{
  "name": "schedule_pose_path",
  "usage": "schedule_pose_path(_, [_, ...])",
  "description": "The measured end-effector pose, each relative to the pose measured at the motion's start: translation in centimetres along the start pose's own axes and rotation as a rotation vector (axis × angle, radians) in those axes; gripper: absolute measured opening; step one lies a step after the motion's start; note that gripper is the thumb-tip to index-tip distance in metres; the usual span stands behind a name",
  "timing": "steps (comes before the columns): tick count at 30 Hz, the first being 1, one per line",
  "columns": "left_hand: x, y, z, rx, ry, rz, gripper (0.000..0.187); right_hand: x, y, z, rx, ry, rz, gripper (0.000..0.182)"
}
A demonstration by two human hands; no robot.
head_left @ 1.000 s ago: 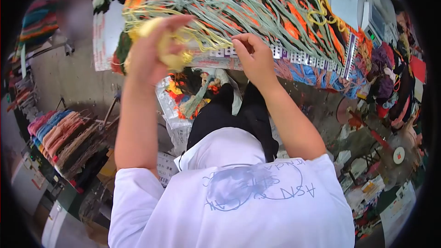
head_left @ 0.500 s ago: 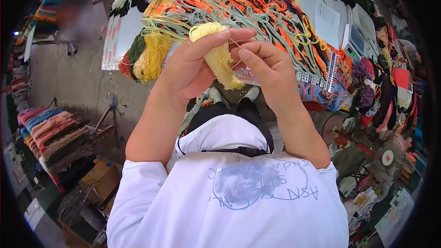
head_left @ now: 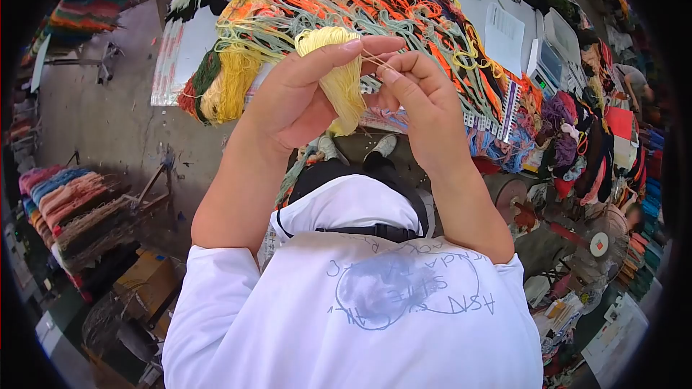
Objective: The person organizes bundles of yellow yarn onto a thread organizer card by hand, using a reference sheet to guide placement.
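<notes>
Above the near edge of the table [head_left: 189, 43], both hands now meet in front of the chest. The left hand [head_left: 299, 97] is closed around a pale yellow yarn bundle [head_left: 340, 75], which a second ago was bunched lower at the left over the heap. The right hand [head_left: 418, 101], then down on the tangled yarn pile [head_left: 375, 7], has lifted and pinches a thin strand [head_left: 375, 60] drawn from the bundle. The bundle is free of the pile, so separating single threads looks under way.
</notes>
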State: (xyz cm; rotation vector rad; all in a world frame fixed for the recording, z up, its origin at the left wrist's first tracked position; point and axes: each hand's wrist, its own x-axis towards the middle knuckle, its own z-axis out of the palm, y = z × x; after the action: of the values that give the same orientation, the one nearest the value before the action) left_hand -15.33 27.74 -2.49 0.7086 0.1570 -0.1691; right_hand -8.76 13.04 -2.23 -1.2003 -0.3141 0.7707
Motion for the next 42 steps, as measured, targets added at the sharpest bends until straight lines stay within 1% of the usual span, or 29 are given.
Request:
schedule_pose_path(2, [0.1,0.1,0.2,-0.016,0.03,0.001,0.053,-0.1,-0.6,0.8,-0.015,0.073,-0.027,0.012])
schedule_pose_path(3, [0.1,0.2,-0.1,-0.019,-0.015,-0.016,0.052,0.0,-0.4,0.4,-0.013,0.074,-0.025,0.012])
schedule_pose_path(4, [0.2,0.2,-0.2,-0.022,-0.06,-0.033,0.051,0.0,-0.1,-0.3,-0.23,-0.006,-0.002,0.014])
schedule_pose_path(5, [0.3,0.1,0.0,-0.023,-0.058,-0.036,0.051,0.1,0.1,-0.8,-0.446,-0.089,0.021,0.016])
schedule_pose_path(8, [0.5,0.1,0.1,-0.078,-0.037,-0.012,0.049,0.1,-0.4,-0.7,-0.53,-0.051,0.041,0.016])
schedule_pose_path(9, [0.6,0.2,-0.1,-0.134,-0.049,-0.013,0.048,0.2,-0.2,-0.9,-0.528,-0.053,0.043,0.016])
schedule_pose_path(11, [0.8,0.1,-0.3,-0.192,-0.057,-0.018,0.047,0.3,0.4,-1.4,-0.265,-0.061,0.013,0.013])
schedule_pose_path(14, [0.9,0.2,-0.2,-0.164,-0.036,0.007,0.046,0.1,0.3,-1.5,-0.184,-0.063,0.006,0.014])
schedule_pose_path(15, [0.9,0.3,-0.2,-0.165,-0.023,0.011,0.046,0.1,0.1,-1.6,-0.182,-0.062,0.007,0.014])
schedule_pose_path(17, [1.0,0.3,-0.3,-0.168,-0.009,0.015,0.045,0.1,-0.1,-2.1,-0.267,-0.119,-0.091,0.008])
schedule_pose_path(18, [1.0,0.3,-0.4,-0.116,0.0,0.024,0.045,0.0,-0.1,-2.1,-0.266,-0.118,-0.09,0.008])
schedule_pose_path(20, [1.0,0.4,-0.4,-0.065,0.012,0.029,0.045,-0.2,-0.1,-2.1,-0.121,-0.098,-0.017,0.011])
schedule_pose_path(22, [0.9,0.5,0.0,0.04,0.006,0.04,0.046,-0.5,-0.3,-2.2,-0.082,-0.086,0.019,0.013])
schedule_pose_path(26, [1.1,0.2,0.4,0.075,-0.014,0.039,0.048,-0.5,-0.3,-2.9,0.039,-0.095,0.07,0.018])
schedule_pose_path(27, [1.3,0.1,0.5,0.049,-0.007,0.02,0.048,-0.6,-0.4,-2.7,0.041,-0.09,0.07,0.018])
schedule_pose_path(29, [1.5,-0.2,0.7,0.022,-0.003,-0.004,0.048,-0.7,-0.5,-2.1,0.017,0.003,0.031,0.021])
schedule_pose_path(30, [1.5,-0.2,0.8,0.008,-0.008,-0.016,0.049,-0.7,-0.4,-2.2,0.019,0.008,0.032,0.021])
schedule_pose_path(32, [1.6,-0.4,0.9,-0.005,-0.01,-0.03,0.049,-0.5,0.0,-2.4,-0.09,0.009,0.004,0.016])
schedule_pose_path(35, [1.7,-0.6,0.7,0.032,-0.019,-0.041,0.049,-0.4,0.3,-2.5,-0.07,0.021,0.029,0.015])
schedule_pose_path(37, [1.9,-0.7,0.5,0.024,0.023,-0.015,0.047,-0.5,0.6,-2.4,-0.055,0.059,-0.006,0.014])
schedule_pose_path(39, [1.8,-0.8,0.0,0.054,0.022,0.008,0.047,-0.4,1.0,-2.8,-0.044,0.091,-0.047,0.012])
schedule_pose_path(41, [2.0,-0.7,-0.9,0.085,0.022,0.035,0.046,-0.3,1.8,-3.9,-0.25,0.094,-0.132,0.011])
schedule_pose_path(42, [2.3,-0.7,-1.6,0.166,-0.034,0.039,0.046,-0.5,1.2,-3.9,-0.17,0.081,0.004,0.009])
